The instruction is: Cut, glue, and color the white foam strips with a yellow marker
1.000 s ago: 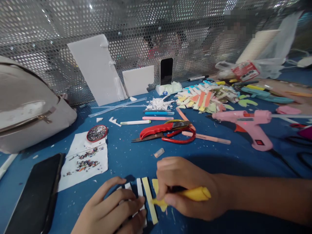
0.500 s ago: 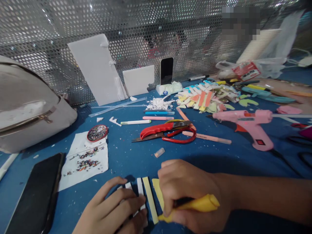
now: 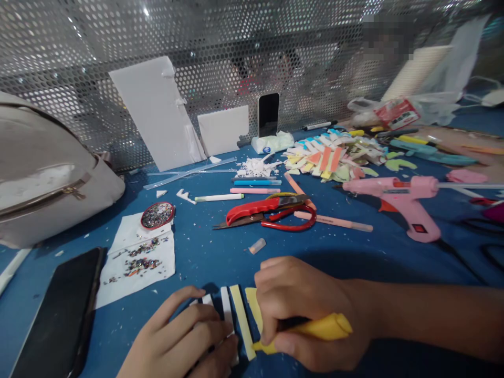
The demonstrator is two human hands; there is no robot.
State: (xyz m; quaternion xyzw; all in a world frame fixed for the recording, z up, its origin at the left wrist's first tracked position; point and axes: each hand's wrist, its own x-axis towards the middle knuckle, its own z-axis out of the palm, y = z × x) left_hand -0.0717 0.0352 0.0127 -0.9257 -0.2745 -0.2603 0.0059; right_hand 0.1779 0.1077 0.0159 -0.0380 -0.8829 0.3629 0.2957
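Note:
My right hand (image 3: 299,310) is closed around a yellow highlighter (image 3: 323,329), its tip touching the lower end of a pale yellow strip (image 3: 242,320). Partly under that hand lies a wider yellow piece (image 3: 254,304). My left hand (image 3: 189,336) rests on the blue table with its fingers spread over several narrow white strips. One white strip (image 3: 226,299) sticks out beyond its fingertips, beside the yellow strip. The lower parts of the white strips are hidden under my fingers.
Past my hands lie a small clear cap (image 3: 258,245), red-handled scissors (image 3: 252,210), several pens and a pink glue gun (image 3: 394,191). At the left are a phone (image 3: 59,310), a paper with glitter bits (image 3: 157,262) and a bag (image 3: 51,173). Coloured strips (image 3: 331,157) are heaped behind.
The highlighter's tip has shifted slightly left and up onto the yellow strip's lower end. My left hand stays in place.

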